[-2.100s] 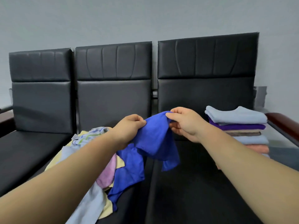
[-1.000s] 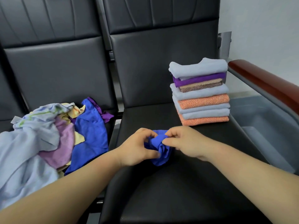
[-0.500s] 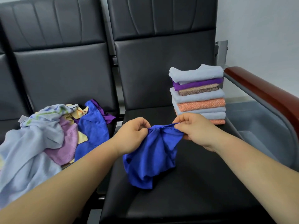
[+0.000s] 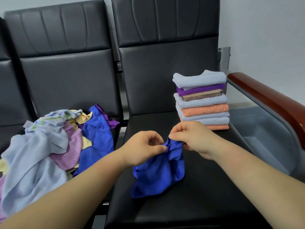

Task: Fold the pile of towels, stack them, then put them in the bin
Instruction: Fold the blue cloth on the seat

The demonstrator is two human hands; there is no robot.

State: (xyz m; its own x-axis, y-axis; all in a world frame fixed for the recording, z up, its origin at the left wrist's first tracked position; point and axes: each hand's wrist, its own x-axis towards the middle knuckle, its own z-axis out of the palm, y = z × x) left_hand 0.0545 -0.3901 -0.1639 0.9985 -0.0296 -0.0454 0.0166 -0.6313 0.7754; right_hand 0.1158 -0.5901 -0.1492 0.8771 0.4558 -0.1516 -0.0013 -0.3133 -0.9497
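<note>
A small blue towel point(image 4: 158, 172) hangs crumpled over the right black seat point(image 4: 189, 204). My left hand point(image 4: 142, 149) pinches its top edge, and my right hand point(image 4: 191, 138) pinches the same edge close beside it. A neat stack of folded towels point(image 4: 202, 100), pale blue, purple, brown and orange, stands at the back right of that seat. A loose pile of unfolded towels point(image 4: 49, 146) covers the seat to the left. A grey bin point(image 4: 264, 134) sits on the floor to the right, below the armrest.
A red-brown armrest point(image 4: 270, 100) on a grey metal frame runs along the right side of the seat, between the seat and the bin. Black seat backs point(image 4: 165, 63) rise behind. A gap separates the two seats.
The blue towel was lifted from the pile, bunched on the right seat, then raised. In the last half second my two hands came closer together along its top edge.
</note>
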